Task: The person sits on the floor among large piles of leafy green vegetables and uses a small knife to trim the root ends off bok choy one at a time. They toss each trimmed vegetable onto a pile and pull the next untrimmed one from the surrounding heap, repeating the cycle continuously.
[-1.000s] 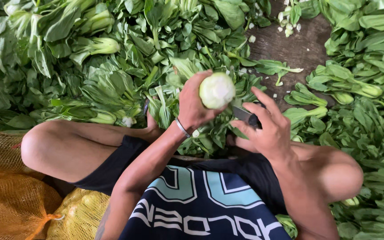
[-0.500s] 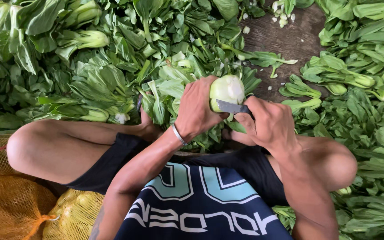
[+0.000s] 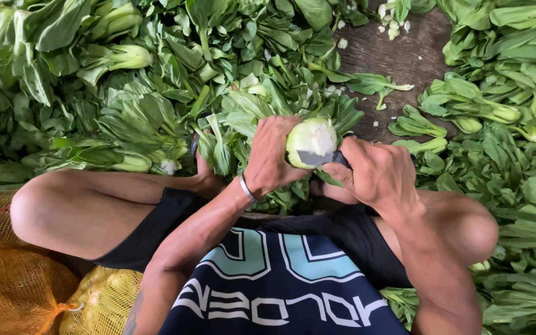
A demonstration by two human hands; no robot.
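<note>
My left hand (image 3: 273,155) grips a bunch of bok choy (image 3: 311,140) with its pale cut base turned up toward me. My right hand (image 3: 376,174) is closed around a knife (image 3: 317,158), and the dark blade lies flat against the lower edge of that pale base. Both hands meet in front of my crossed legs, above a pile of leafy greens. A thin bracelet circles my left wrist.
Heaps of bok choy (image 3: 125,105) cover the ground left and ahead, with more greens (image 3: 510,111) on the right. A bare patch of dark wooden floor (image 3: 398,56) carries small trimmings. Orange and yellow mesh sacks (image 3: 26,291) lie at lower left by my knee.
My right hand, open beside the bunch a second ago, has closed in and set the knife blade against the base. The left hand has kept hold of the bunch.
</note>
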